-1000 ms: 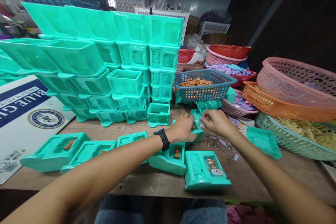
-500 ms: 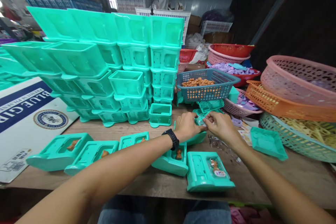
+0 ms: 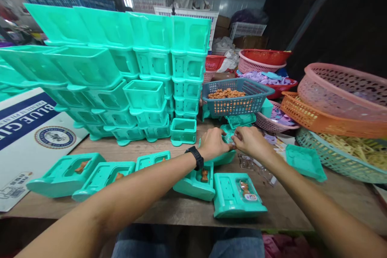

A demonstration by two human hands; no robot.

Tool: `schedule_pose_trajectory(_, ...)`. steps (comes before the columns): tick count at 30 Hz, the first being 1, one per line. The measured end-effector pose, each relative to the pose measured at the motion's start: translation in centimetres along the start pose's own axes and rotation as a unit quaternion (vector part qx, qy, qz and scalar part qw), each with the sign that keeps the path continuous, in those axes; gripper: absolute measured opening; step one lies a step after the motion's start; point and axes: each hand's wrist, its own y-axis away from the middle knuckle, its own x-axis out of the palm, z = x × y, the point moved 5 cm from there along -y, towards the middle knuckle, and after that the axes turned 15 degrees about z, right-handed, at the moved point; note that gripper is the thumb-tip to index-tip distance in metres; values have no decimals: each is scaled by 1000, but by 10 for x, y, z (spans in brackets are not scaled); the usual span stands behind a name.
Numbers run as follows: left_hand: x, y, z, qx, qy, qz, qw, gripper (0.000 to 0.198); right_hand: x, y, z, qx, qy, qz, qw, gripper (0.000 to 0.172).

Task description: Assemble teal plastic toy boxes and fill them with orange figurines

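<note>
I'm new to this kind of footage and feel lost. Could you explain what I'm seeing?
There's no machine here: a person uses two bare hands, filmed by a head-worn camera looking forward and down. The left hand, with a black watch at its wrist, rests on a teal plastic housing. The right hand meets it there; what its fingers pinch is unclear. Similar housings, several with brown figures, lie on the wooden table near clear plastic pieces. Behind are stacked teal boxes.

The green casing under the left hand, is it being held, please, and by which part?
The left hand apparently holds the green casing by its left side; what the right hand pinches is unclear.
</note>
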Motion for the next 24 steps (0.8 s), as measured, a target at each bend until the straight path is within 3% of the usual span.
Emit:
schedule_pose_trajectory(4,2,-2,3,21,6,2,1000,31,-2,-3,8,-6,3,13,1000,16)
schedule_pose_trajectory(9,4,-5,5,22,23,-11,999,45,-3,-3,1,-20,-38,1,999,16)
schedule_pose_trajectory(12,1,-8,5,35,42,-2,999,43,0,4,-4,-41,-89,-18,995,27)
schedule_pose_trajectory(16,-5,-16,12,54,76,43,995,29,14,12,-9,-66,-180,-39,981,45)
schedule_pose_trajectory(20,-9,-20,24,59,112,56,990,24,35,2,-15,-86,-255,-37,962,32)
schedule_pose_trajectory(24,-9,-17,31,70,140,40,987,26,49,-7,-26,-83,-295,-36,951,31)
